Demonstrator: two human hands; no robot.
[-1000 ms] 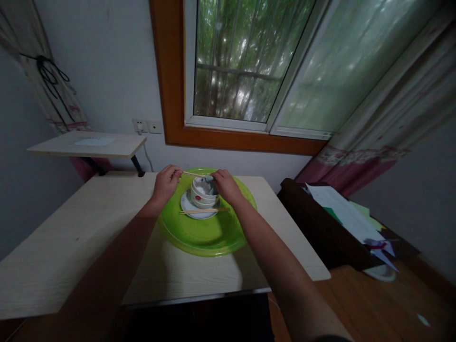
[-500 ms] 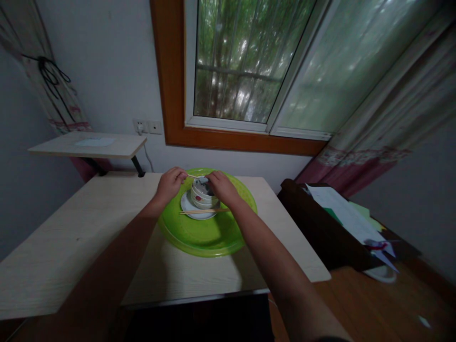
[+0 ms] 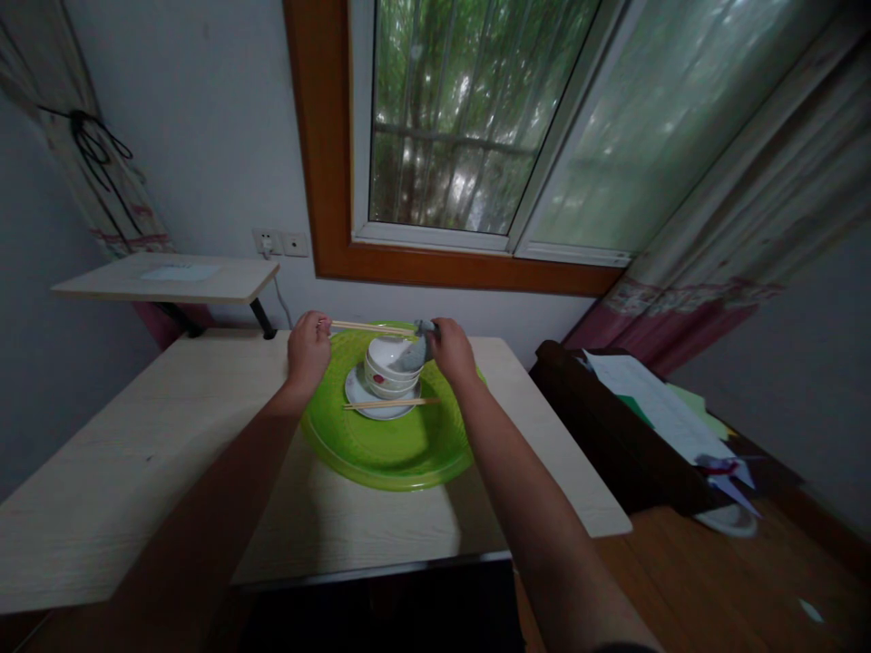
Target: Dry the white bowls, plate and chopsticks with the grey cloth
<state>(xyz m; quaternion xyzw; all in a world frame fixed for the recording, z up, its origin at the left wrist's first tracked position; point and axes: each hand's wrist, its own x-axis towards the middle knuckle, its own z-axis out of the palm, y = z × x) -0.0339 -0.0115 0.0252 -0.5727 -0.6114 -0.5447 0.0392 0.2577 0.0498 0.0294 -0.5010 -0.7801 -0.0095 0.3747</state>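
My left hand [image 3: 310,347] is closed on the left end of a pair of chopsticks [image 3: 367,326], held level above the bowls. A grey cloth [image 3: 415,352] is pinched in my right hand [image 3: 450,346]; it wraps the chopsticks' right end and hangs down over the bowl rim. Below are stacked white bowls [image 3: 387,370] with a red mark on the side, sitting on a white plate [image 3: 358,396]. A second pair of chopsticks [image 3: 387,404] lies across the front of that plate. All of it rests in a round green tray [image 3: 395,472].
The tray stands on a pale wooden table [image 3: 190,453]. A small raised shelf [image 3: 170,288] with a paper on it is at the back left. Behind are a wall socket [image 3: 268,242] and a window [image 3: 469,118]. Papers lie on a dark cabinet [image 3: 592,435] at the right.
My hands have moved apart, the left one leftward and the right one rightward with the cloth. More of the chopsticks' length shows between them. The bowls and tray stay put.
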